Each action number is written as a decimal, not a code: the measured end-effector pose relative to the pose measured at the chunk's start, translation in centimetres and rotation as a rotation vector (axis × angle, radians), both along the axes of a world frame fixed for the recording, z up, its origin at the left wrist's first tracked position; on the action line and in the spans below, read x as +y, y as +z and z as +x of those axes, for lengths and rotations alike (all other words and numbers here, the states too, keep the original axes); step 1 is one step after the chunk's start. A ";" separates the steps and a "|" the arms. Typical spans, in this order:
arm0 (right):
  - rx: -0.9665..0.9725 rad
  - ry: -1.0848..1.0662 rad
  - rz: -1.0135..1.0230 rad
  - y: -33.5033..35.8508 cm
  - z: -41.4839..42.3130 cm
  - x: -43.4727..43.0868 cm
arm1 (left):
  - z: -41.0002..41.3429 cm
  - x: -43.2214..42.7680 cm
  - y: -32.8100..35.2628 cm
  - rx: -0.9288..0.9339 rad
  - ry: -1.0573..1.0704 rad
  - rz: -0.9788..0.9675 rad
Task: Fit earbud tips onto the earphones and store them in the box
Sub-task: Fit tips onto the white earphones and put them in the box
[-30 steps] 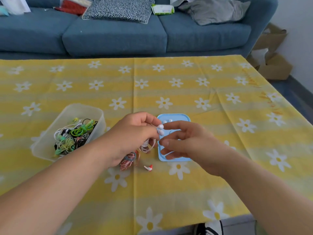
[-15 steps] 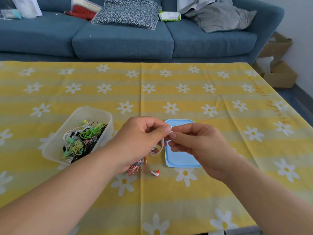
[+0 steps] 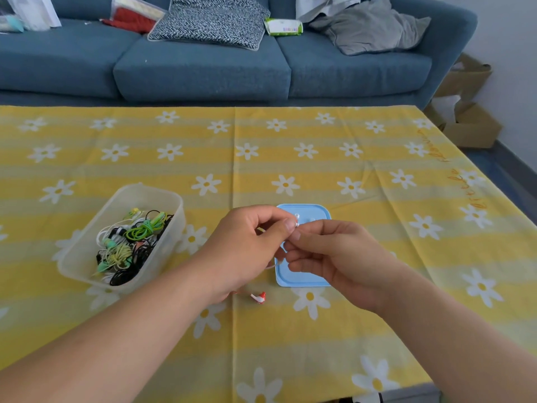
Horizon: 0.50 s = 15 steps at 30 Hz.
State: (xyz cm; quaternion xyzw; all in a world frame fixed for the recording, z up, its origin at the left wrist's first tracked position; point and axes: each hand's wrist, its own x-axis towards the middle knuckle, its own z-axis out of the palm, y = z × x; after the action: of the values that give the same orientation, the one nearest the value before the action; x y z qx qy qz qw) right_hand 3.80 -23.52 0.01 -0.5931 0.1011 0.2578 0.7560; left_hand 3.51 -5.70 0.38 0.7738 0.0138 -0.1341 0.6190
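My left hand [image 3: 247, 248] and my right hand [image 3: 334, 254] meet fingertip to fingertip above the blue lid [image 3: 302, 282]. Between them they pinch a small white earbud piece [image 3: 296, 224]; its cable loops down under my left hand. A red and white earbud [image 3: 258, 298] of the same earphone lies on the cloth below my left hand. A couple of tiny clear tips [image 3: 311, 219] rest on the lid's far end. The clear plastic box [image 3: 87, 251] at the left holds several coiled earphones in green, black and white.
The table wears a yellow cloth with white daisies [image 3: 290, 158]. A blue sofa [image 3: 203, 65] with cushions and clutter stands behind it. Cardboard boxes [image 3: 470, 126] sit on the floor at the right.
The view has tilted up a little. My fingertips have closed tighter together around the white earbud piece, and both hands sit slightly higher over the lid.
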 end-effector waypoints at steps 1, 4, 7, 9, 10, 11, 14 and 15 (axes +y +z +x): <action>0.039 0.009 0.035 0.0 0.1 -0.2 | 0.1 -0.2 -0.2 0.007 0.018 -0.003; 0.068 -0.016 -0.068 -0.2 0.5 -1.7 | 0.4 -0.9 -0.8 0.074 0.091 0.011; -0.078 -0.195 -0.558 -1.2 1.4 -3.5 | 0.7 -1.2 -1.3 0.142 0.137 0.031; -0.153 -0.270 -0.777 -2.2 2.2 -4.1 | 1.0 -1.5 -1.5 0.153 0.152 0.023; -0.187 -0.265 -0.840 -2.8 2.6 -4.1 | 1.1 -1.6 -1.5 0.159 0.160 0.014; -0.224 -0.239 -0.881 -3.2 3.0 -3.9 | 1.2 -1.7 -1.4 0.163 0.168 0.002; -0.308 -0.160 -0.972 -4.6 4.1 -3.2 | 1.5 -1.8 -1.4 0.182 0.209 -0.040; -0.324 -0.138 -1.012 -5.0 4.5 -3.0 | 1.6 -1.7 -1.4 0.186 0.221 -0.052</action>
State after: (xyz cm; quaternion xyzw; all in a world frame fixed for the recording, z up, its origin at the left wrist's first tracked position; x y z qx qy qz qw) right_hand 8.29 -26.54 -4.94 -0.9077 0.1335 0.0315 0.3965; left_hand 5.11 -7.41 -1.06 0.7354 0.1529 -0.1367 0.6459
